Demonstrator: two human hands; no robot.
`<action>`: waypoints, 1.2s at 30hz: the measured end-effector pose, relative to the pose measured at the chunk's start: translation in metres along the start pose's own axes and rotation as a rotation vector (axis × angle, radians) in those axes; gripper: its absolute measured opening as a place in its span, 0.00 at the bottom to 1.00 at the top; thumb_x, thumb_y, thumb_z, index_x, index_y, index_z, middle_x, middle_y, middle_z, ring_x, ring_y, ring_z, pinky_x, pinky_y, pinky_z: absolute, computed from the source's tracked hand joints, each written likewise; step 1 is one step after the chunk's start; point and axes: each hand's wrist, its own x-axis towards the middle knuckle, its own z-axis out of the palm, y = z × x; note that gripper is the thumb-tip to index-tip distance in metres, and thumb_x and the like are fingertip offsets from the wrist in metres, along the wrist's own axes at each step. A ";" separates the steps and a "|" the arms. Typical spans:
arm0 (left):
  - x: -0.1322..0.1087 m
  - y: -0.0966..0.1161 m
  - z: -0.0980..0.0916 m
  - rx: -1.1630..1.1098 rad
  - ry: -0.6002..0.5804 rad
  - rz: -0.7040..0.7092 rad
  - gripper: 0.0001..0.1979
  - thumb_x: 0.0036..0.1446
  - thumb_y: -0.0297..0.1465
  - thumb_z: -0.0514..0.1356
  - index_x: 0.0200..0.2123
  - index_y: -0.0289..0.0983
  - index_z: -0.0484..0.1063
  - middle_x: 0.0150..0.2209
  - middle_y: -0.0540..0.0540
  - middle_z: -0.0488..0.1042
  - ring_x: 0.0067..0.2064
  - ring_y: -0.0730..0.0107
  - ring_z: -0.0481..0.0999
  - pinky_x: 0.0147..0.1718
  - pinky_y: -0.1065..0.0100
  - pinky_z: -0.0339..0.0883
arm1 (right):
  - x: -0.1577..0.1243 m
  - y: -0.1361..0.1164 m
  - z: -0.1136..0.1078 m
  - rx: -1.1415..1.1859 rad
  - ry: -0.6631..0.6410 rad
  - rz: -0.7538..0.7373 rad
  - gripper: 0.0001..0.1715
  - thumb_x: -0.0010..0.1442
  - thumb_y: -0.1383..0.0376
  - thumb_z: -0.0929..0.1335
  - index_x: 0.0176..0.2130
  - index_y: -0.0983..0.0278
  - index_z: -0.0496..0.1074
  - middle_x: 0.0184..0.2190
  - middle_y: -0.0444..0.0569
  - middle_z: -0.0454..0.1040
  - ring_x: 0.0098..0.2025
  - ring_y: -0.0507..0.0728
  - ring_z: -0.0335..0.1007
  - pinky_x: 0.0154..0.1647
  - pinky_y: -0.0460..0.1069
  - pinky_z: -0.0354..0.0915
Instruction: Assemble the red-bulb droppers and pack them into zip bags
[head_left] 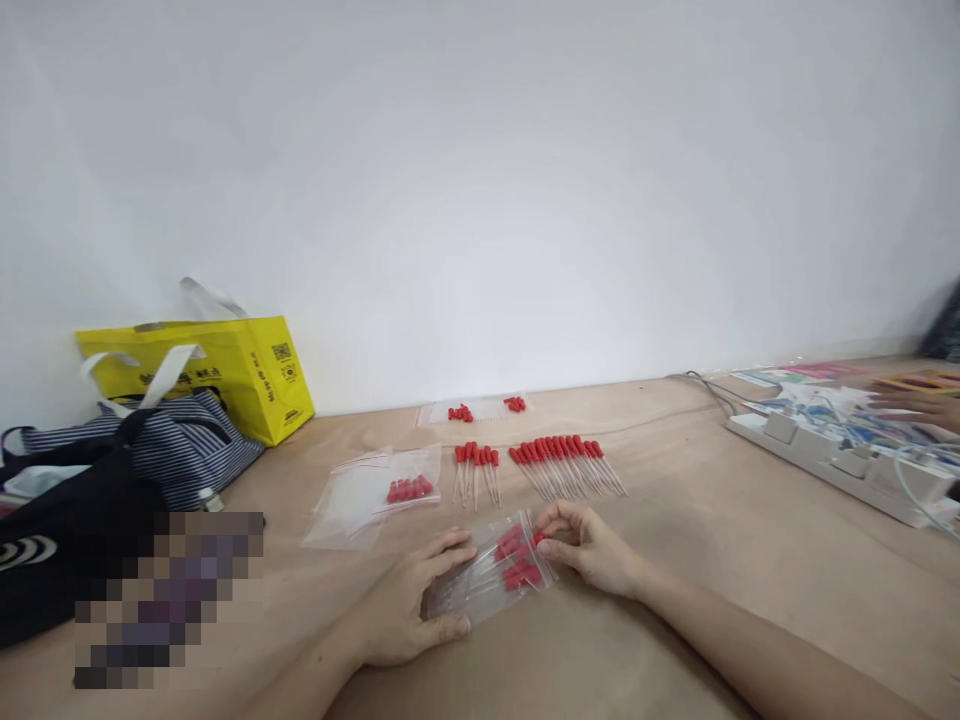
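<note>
Clear plastic, zip-top, with red bulbs (517, 560) and slim stems inside: the bag (480, 592) lies at lower centre of frame, tilted, its mouth towards the right. Left hand (405, 612): thumb and fingers spread wide apart, laid over the bag's left end. Right hand (592, 550): thumb and forefinger drawn together at the bag's mouth, pinching a small red end (538, 538); whether it sits inside or outside the film, cannot tell. Beyond, at centre, red-capped droppers (570, 465) lie in a slanted row, stems thin, straight, translucent; glass or plastic not determinable. Smaller dropper cluster (476, 472) just left of it. Further left, flat glossy film bags (352, 505) overlap, one showing rounded red bulbs. Table (675, 610): smooth, tan. Upper left: yellow carrier bag (259, 390), boxy, white-strapped, beside striped fabric (187, 445).
</note>
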 end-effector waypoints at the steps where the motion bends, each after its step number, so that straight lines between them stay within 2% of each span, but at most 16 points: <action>1: 0.000 0.001 0.000 0.000 -0.002 -0.002 0.31 0.48 0.47 0.56 0.55 0.43 0.58 0.59 0.45 0.53 0.58 0.54 0.53 0.54 0.53 0.50 | 0.001 0.000 0.001 0.004 -0.048 -0.009 0.21 0.42 0.53 0.71 0.30 0.65 0.65 0.27 0.45 0.72 0.29 0.51 0.68 0.30 0.46 0.61; 3: 0.001 0.003 -0.001 -0.001 -0.004 -0.008 0.31 0.48 0.47 0.56 0.55 0.43 0.58 0.59 0.44 0.52 0.58 0.53 0.53 0.54 0.53 0.50 | 0.003 0.001 0.003 0.001 -0.119 -0.015 0.21 0.43 0.51 0.70 0.30 0.65 0.66 0.28 0.47 0.73 0.32 0.53 0.69 0.33 0.47 0.62; 5: 0.001 0.005 -0.002 -0.006 -0.003 -0.011 0.31 0.48 0.47 0.57 0.55 0.42 0.58 0.59 0.44 0.53 0.58 0.53 0.53 0.54 0.53 0.50 | 0.006 0.002 0.005 -0.020 -0.130 -0.010 0.22 0.43 0.50 0.69 0.30 0.66 0.68 0.28 0.48 0.74 0.31 0.54 0.70 0.33 0.48 0.62; 10: 0.000 0.006 -0.004 -0.006 -0.003 -0.012 0.31 0.48 0.46 0.57 0.55 0.43 0.58 0.59 0.45 0.53 0.58 0.53 0.53 0.54 0.53 0.50 | 0.013 0.006 0.011 -0.071 0.010 -0.026 0.19 0.44 0.52 0.69 0.27 0.66 0.69 0.22 0.46 0.72 0.25 0.51 0.67 0.25 0.45 0.61; 14: 0.001 0.004 -0.002 -0.006 -0.007 -0.004 0.30 0.49 0.47 0.56 0.54 0.44 0.58 0.59 0.45 0.53 0.58 0.54 0.53 0.54 0.53 0.50 | 0.013 0.005 0.011 -0.120 -0.104 -0.049 0.15 0.45 0.56 0.69 0.21 0.66 0.68 0.18 0.43 0.69 0.21 0.49 0.64 0.23 0.44 0.59; 16: 0.001 0.002 -0.001 -0.011 -0.001 0.006 0.31 0.48 0.47 0.57 0.54 0.44 0.58 0.59 0.46 0.53 0.58 0.54 0.53 0.54 0.53 0.50 | 0.012 0.002 0.011 -0.225 -0.092 -0.092 0.13 0.47 0.58 0.68 0.20 0.65 0.69 0.17 0.42 0.68 0.20 0.49 0.61 0.22 0.44 0.57; 19: 0.001 0.000 0.000 -0.024 0.015 0.012 0.31 0.47 0.47 0.57 0.54 0.44 0.58 0.59 0.45 0.53 0.58 0.53 0.53 0.54 0.54 0.50 | 0.009 0.000 0.012 -0.409 -0.004 -0.233 0.13 0.50 0.61 0.65 0.19 0.65 0.70 0.19 0.43 0.68 0.23 0.50 0.61 0.24 0.44 0.56; 21: 0.000 0.000 -0.001 -0.027 0.012 0.010 0.32 0.47 0.47 0.58 0.54 0.44 0.58 0.59 0.45 0.53 0.58 0.52 0.54 0.54 0.54 0.50 | 0.009 0.000 0.010 -0.436 -0.060 -0.270 0.14 0.51 0.62 0.64 0.18 0.65 0.70 0.21 0.44 0.69 0.24 0.50 0.62 0.25 0.44 0.57; 23: -0.001 0.002 -0.002 -0.026 0.001 0.006 0.33 0.46 0.48 0.58 0.55 0.45 0.58 0.60 0.45 0.52 0.58 0.52 0.53 0.54 0.52 0.50 | 0.013 0.000 0.004 -0.389 -0.167 -0.226 0.14 0.52 0.62 0.64 0.20 0.65 0.70 0.21 0.44 0.69 0.23 0.50 0.62 0.25 0.44 0.57; 24: -0.001 0.004 -0.004 -0.026 -0.004 -0.002 0.33 0.45 0.48 0.58 0.55 0.45 0.58 0.60 0.45 0.52 0.58 0.52 0.53 0.54 0.52 0.49 | 0.016 -0.001 0.000 -0.376 -0.177 -0.191 0.14 0.52 0.62 0.63 0.21 0.66 0.71 0.21 0.44 0.69 0.23 0.50 0.62 0.24 0.44 0.57; 26: -0.001 0.006 -0.006 -0.028 -0.012 -0.022 0.33 0.45 0.47 0.59 0.55 0.45 0.58 0.60 0.45 0.52 0.58 0.51 0.53 0.54 0.51 0.49 | 0.028 -0.005 -0.011 -0.447 -0.045 -0.126 0.12 0.52 0.62 0.63 0.23 0.66 0.71 0.20 0.44 0.70 0.23 0.51 0.63 0.24 0.44 0.58; 29: -0.001 0.009 -0.008 -0.035 0.001 -0.045 0.29 0.49 0.45 0.57 0.54 0.43 0.59 0.59 0.44 0.53 0.58 0.53 0.54 0.54 0.53 0.50 | 0.054 -0.017 -0.027 -0.779 0.345 -0.023 0.08 0.49 0.64 0.65 0.24 0.64 0.71 0.23 0.45 0.72 0.27 0.52 0.66 0.28 0.44 0.59; 30: 0.000 0.009 -0.008 -0.041 0.015 -0.046 0.28 0.50 0.45 0.56 0.53 0.43 0.60 0.59 0.45 0.55 0.58 0.54 0.55 0.54 0.54 0.51 | 0.064 -0.020 -0.031 -0.823 0.418 0.008 0.06 0.49 0.64 0.65 0.25 0.64 0.71 0.26 0.46 0.73 0.30 0.53 0.67 0.31 0.45 0.59; 33: -0.001 0.009 -0.007 -0.067 0.052 -0.037 0.22 0.52 0.43 0.55 0.51 0.45 0.64 0.56 0.47 0.60 0.56 0.57 0.58 0.53 0.56 0.53 | 0.093 -0.024 -0.037 -0.884 0.547 0.080 0.10 0.50 0.63 0.64 0.32 0.64 0.71 0.34 0.51 0.73 0.37 0.58 0.67 0.34 0.48 0.59; 36: -0.002 0.009 -0.007 -0.072 0.037 -0.036 0.22 0.52 0.43 0.54 0.51 0.46 0.64 0.55 0.48 0.61 0.55 0.58 0.60 0.53 0.57 0.55 | 0.113 -0.019 -0.038 -0.915 0.593 0.134 0.15 0.50 0.61 0.64 0.37 0.65 0.71 0.39 0.56 0.71 0.41 0.61 0.66 0.36 0.51 0.59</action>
